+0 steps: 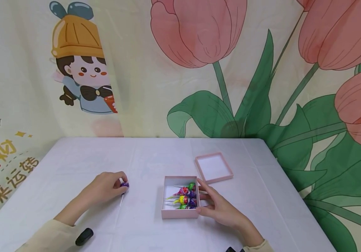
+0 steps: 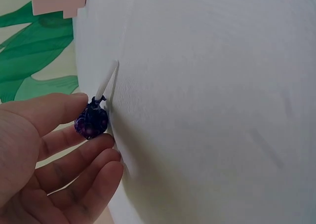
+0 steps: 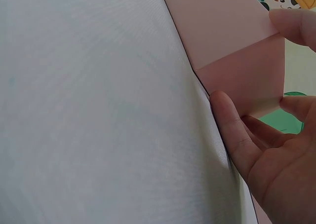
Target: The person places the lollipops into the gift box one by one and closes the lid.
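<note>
My left hand (image 1: 106, 187) pinches a purple-wrapped lollipop (image 2: 92, 120) by its round head, thumb on one side and fingers on the other. In the left wrist view, its white stick (image 2: 107, 79) points away from the palm; the head view shows the stick slanting down toward the table. At the right side of a pink open box (image 1: 180, 214), my right hand (image 1: 223, 210) holds the wall, its thumb at the near corner and fingers toward the far corner. Inside the box lie several lollipops (image 1: 183, 200) in green, pink, yellow and purple wrappers, sticks mostly pointing left.
A pink box lid (image 1: 215, 168) lies with its white inside up, behind and right of the box. All of it stands on a white-covered table (image 1: 142, 154). A printed cloth (image 1: 136, 70) with tulips and a cartoon child hangs behind.
</note>
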`<act>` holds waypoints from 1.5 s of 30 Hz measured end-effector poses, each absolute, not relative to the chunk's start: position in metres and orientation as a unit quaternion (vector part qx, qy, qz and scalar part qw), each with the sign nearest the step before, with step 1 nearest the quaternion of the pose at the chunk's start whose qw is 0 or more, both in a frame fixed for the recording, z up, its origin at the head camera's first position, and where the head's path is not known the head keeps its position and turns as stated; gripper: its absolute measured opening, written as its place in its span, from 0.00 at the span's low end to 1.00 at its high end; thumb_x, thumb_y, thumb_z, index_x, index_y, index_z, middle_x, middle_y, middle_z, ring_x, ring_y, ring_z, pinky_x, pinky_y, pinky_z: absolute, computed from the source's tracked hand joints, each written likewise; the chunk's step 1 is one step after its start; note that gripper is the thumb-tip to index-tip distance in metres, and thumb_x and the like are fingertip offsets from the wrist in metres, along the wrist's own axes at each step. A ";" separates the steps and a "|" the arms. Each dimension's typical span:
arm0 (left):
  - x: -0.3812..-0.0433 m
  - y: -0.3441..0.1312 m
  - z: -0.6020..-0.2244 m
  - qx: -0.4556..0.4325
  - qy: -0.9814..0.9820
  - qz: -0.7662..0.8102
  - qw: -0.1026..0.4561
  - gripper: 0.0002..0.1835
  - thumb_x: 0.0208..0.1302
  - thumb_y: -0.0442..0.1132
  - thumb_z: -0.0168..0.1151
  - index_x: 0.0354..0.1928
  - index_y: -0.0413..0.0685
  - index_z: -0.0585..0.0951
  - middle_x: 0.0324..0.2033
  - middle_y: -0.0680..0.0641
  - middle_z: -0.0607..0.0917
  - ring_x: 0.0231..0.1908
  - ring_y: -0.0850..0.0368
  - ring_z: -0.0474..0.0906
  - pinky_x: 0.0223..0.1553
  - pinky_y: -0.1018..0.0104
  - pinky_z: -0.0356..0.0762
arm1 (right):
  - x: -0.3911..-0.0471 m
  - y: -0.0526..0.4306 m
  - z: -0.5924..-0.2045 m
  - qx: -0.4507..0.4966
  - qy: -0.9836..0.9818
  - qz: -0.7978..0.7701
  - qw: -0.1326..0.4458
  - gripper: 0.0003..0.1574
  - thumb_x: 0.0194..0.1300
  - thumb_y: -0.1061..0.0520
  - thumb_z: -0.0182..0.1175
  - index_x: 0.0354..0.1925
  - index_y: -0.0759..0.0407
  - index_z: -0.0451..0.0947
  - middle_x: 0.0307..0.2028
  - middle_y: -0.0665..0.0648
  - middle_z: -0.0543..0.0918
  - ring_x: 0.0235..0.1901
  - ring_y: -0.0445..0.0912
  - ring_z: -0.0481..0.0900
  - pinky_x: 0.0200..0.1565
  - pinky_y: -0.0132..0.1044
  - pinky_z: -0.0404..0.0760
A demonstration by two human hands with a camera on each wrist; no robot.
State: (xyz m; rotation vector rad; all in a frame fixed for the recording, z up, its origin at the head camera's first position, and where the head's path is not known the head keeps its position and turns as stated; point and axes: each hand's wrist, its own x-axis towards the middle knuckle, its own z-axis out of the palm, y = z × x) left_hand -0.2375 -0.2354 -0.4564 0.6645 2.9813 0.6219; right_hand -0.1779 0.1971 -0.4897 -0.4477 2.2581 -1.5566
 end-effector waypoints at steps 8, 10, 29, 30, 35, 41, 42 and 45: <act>-0.245 -0.219 -0.457 0.223 0.956 0.190 0.021 0.09 0.66 0.40 0.75 0.44 0.52 0.84 0.24 0.58 0.76 0.27 0.62 0.70 0.33 0.65 0.71 | -0.178 0.197 -0.490 -0.160 0.798 -0.553 0.180 0.57 0.72 0.48 0.70 0.85 0.33 0.48 0.79 0.61 0.61 0.73 0.59 0.70 0.63 0.42 0.81; -0.246 -0.215 -0.456 0.228 0.955 0.189 0.022 0.08 0.65 0.39 0.75 0.43 0.51 0.84 0.24 0.58 0.76 0.27 0.62 0.70 0.33 0.65 0.71 | -0.178 0.196 -0.490 -0.159 0.798 -0.553 0.179 0.57 0.72 0.48 0.70 0.85 0.33 0.48 0.79 0.62 0.61 0.73 0.59 0.71 0.63 0.42 0.82; -0.252 -0.173 -0.444 0.265 0.945 0.194 0.016 0.06 0.67 0.38 0.74 0.42 0.53 0.86 0.28 0.59 0.82 0.30 0.63 0.73 0.35 0.65 0.76 | -0.178 0.196 -0.491 -0.162 0.796 -0.554 0.182 0.57 0.72 0.48 0.70 0.85 0.32 0.48 0.80 0.61 0.61 0.73 0.58 0.70 0.63 0.40 0.82; -0.252 -0.170 -0.441 0.268 0.943 0.197 0.011 0.06 0.67 0.38 0.74 0.42 0.53 0.86 0.28 0.59 0.82 0.30 0.63 0.74 0.35 0.65 0.76 | -0.178 0.196 -0.491 -0.161 0.796 -0.555 0.182 0.57 0.72 0.48 0.70 0.85 0.33 0.48 0.80 0.61 0.61 0.73 0.58 0.70 0.63 0.41 0.82; -0.245 -0.150 -0.420 0.297 0.931 0.212 -0.005 0.08 0.67 0.39 0.75 0.45 0.54 0.86 0.31 0.60 0.84 0.29 0.65 0.75 0.33 0.69 0.77 | -0.178 0.196 -0.490 -0.158 0.797 -0.554 0.181 0.58 0.72 0.48 0.71 0.85 0.33 0.48 0.80 0.60 0.61 0.72 0.58 0.71 0.63 0.41 0.81; -0.233 -0.125 -0.396 0.339 0.910 0.238 0.001 0.09 0.67 0.38 0.75 0.47 0.54 0.86 0.32 0.61 0.85 0.30 0.66 0.76 0.32 0.71 0.79 | -0.176 0.195 -0.487 -0.162 0.794 -0.557 0.180 0.57 0.72 0.50 0.70 0.86 0.37 0.48 0.79 0.62 0.61 0.72 0.59 0.70 0.63 0.41 0.81; -0.231 -0.121 -0.393 0.349 0.905 0.242 0.001 0.09 0.67 0.37 0.75 0.47 0.53 0.86 0.32 0.61 0.85 0.29 0.67 0.76 0.32 0.70 0.79 | -0.176 0.195 -0.487 -0.163 0.794 -0.557 0.181 0.57 0.72 0.50 0.70 0.86 0.37 0.48 0.79 0.62 0.61 0.73 0.59 0.70 0.63 0.41 0.81; -0.228 -0.111 -0.388 0.367 0.895 0.252 0.008 0.10 0.68 0.37 0.74 0.48 0.54 0.86 0.34 0.61 0.85 0.30 0.68 0.76 0.34 0.71 0.80 | -0.175 0.194 -0.485 -0.161 0.794 -0.557 0.182 0.57 0.72 0.50 0.70 0.86 0.38 0.48 0.80 0.63 0.61 0.73 0.59 0.70 0.63 0.42 0.81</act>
